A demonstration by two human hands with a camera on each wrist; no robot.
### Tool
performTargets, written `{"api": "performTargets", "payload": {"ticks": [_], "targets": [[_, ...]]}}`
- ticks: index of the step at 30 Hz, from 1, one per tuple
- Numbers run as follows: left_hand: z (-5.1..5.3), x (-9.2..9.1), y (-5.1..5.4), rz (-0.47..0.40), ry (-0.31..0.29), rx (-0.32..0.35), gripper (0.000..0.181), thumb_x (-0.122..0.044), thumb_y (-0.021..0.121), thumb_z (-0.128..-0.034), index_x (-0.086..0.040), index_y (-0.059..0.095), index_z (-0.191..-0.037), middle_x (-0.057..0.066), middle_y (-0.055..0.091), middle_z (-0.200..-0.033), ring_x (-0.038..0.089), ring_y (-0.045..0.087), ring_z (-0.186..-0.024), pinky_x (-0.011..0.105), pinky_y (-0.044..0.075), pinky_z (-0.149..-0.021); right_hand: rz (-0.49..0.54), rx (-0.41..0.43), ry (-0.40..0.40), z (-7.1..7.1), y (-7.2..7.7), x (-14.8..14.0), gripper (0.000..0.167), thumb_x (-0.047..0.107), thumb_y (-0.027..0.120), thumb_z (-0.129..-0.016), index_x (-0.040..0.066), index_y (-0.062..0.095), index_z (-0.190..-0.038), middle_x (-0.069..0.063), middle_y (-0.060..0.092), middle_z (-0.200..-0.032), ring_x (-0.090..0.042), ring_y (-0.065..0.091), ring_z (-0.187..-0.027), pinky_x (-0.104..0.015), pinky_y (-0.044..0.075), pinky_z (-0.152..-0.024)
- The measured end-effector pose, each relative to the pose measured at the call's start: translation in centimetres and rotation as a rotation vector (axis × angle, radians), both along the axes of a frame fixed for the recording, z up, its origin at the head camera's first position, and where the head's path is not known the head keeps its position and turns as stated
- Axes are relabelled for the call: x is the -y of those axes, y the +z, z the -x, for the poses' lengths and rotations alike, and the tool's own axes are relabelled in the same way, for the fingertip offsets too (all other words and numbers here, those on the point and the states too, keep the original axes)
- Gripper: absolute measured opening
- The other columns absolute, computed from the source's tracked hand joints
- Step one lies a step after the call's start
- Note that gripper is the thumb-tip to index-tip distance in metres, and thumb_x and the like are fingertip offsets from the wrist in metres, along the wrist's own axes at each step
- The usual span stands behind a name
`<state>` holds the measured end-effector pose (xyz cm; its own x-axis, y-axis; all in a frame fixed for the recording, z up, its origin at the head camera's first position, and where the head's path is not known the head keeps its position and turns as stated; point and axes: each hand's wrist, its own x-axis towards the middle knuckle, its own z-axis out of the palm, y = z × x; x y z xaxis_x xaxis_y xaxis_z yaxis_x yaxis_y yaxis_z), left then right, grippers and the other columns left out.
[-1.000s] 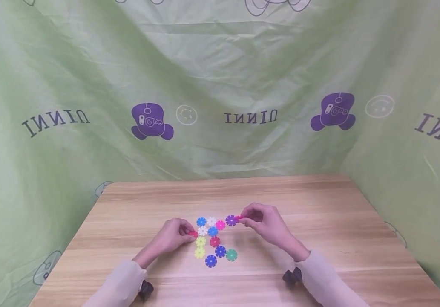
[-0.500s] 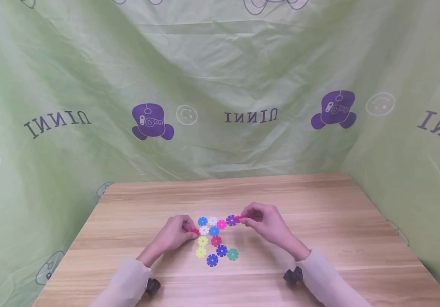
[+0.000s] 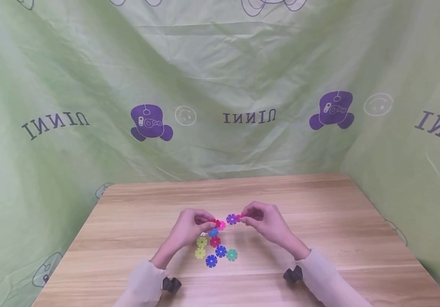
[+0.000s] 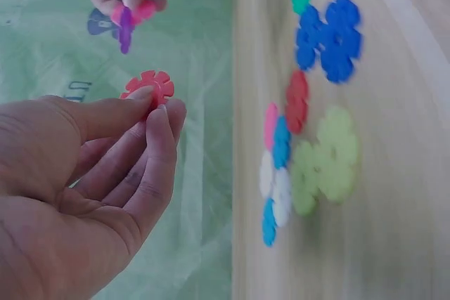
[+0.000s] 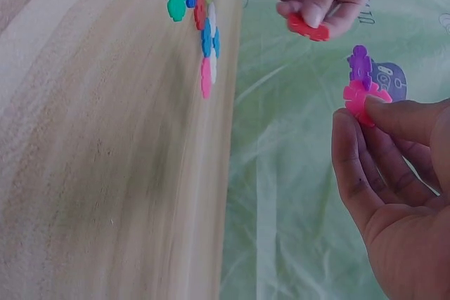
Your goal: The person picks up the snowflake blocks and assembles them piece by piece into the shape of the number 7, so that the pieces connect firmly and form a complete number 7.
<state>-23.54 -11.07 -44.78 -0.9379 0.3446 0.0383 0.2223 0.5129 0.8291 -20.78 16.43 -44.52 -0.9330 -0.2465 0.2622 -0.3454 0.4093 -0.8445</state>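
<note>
Printed green cloth [image 3: 204,64] drapes behind the wood-grain table [image 3: 135,213]; left hand [image 3: 186,226] pinches a red snowflake disc [image 4: 159,84], right hand [image 3: 267,221] a pink snowflake disc [image 5: 357,96].

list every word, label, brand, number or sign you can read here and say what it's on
"UINNI": green curtain, left, upside down
"UINNI": same curtain, centre, upside down
"NNI": same curtain, right, upside down, cut off
Wrist-view lettering: too blurred to read
Marks on purple figures: too small
Discs: no readable text
</note>
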Motion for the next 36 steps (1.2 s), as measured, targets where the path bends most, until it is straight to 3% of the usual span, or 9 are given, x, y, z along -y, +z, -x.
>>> {"api": "performTargets", "payload": {"ticks": [5, 13, 21, 24, 30, 36], "targets": [[-0.3, -0.6, 0.6, -0.035, 0.005, 0.009, 0.010, -0.019, 0.083, -0.0914, -0.016, 0.082, -0.100, 0.001, 0.082, -0.096, 0.013, 0.076, -0.085, 0.027, 0.062, -0.078, 0.000, 0.001, 0.000, 0.0, 0.0, 0.0, 0.012, 0.004, 0.079, -0.091, 0.008, 0.075, -0.103, -0.009, 0.080, -0.099, -0.029, 0.079, -0.091, -0.018, 0.063, -0.078], [-0.8, -0.8, 0.9, -0.045, -0.006, -0.012, 0.009, -0.021, 0.083, -0.0914, -0.018, 0.083, -0.100, -0.002, 0.082, -0.096, 0.013, 0.077, -0.086, 0.025, 0.063, -0.080, 0.001, 0.001, 0.012, -0.2, 0.2, 0.2, 0.013, 0.006, 0.079, -0.092, 0.009, 0.075, -0.104, -0.008, 0.080, -0.101, -0.016, 0.079, -0.091, -0.018, 0.063, -0.079], [-1.1, -1.5, 1.1, -0.057, -0.015, -0.020, 0.011, -0.020, 0.083, -0.0910, -0.015, 0.083, -0.100, 0.001, 0.083, -0.094, 0.026, 0.078, -0.089, 0.022, 0.062, -0.074, 0.002, -0.013, 0.026, -0.3, 0.3, 0.4, 0.014, 0.004, 0.079, -0.091, 0.009, 0.075, -0.103, -0.009, 0.080, -0.101, -0.017, 0.078, -0.091, -0.018, 0.062, -0.081], [-1.3, -1.9, 1.1, -0.038, -0.021, -0.055, 0.010, -0.018, 0.082, -0.0918, -0.013, 0.083, -0.100, 0.002, 0.082, -0.093, 0.028, 0.079, -0.088, 0.022, 0.062, -0.073, -0.004, -0.015, 0.025, -0.3, 0.2, 0.5, 0.013, 0.005, 0.079, -0.091, 0.009, 0.075, -0.103, -0.008, 0.080, -0.100, -0.016, 0.078, -0.090, -0.018, 0.062, -0.080], [-1.8, -2.7, 0.8, 0.047, -0.040, -0.132, 0.010, -0.014, 0.078, -0.0954, -0.014, 0.083, -0.104, 0.000, 0.083, -0.095, 0.022, 0.079, -0.089, 0.022, 0.064, -0.078, -0.026, 0.010, 0.014, -0.5, 0.0, 0.7, 0.011, 0.007, 0.078, -0.093, 0.009, 0.075, -0.102, -0.007, 0.079, -0.099, -0.015, 0.078, -0.088, -0.017, 0.062, -0.077], [-1.9, -3.1, 0.6, 0.066, -0.026, -0.156, 0.011, -0.013, 0.077, -0.0951, -0.014, 0.083, -0.105, 0.001, 0.083, -0.095, 0.011, 0.077, -0.086, 0.025, 0.065, -0.079, -0.037, 0.013, -0.009, -0.3, -0.1, 0.8, 0.010, 0.007, 0.079, -0.093, 0.009, 0.076, -0.102, -0.007, 0.080, -0.099, -0.018, 0.079, -0.087, -0.018, 0.062, -0.075]]}}
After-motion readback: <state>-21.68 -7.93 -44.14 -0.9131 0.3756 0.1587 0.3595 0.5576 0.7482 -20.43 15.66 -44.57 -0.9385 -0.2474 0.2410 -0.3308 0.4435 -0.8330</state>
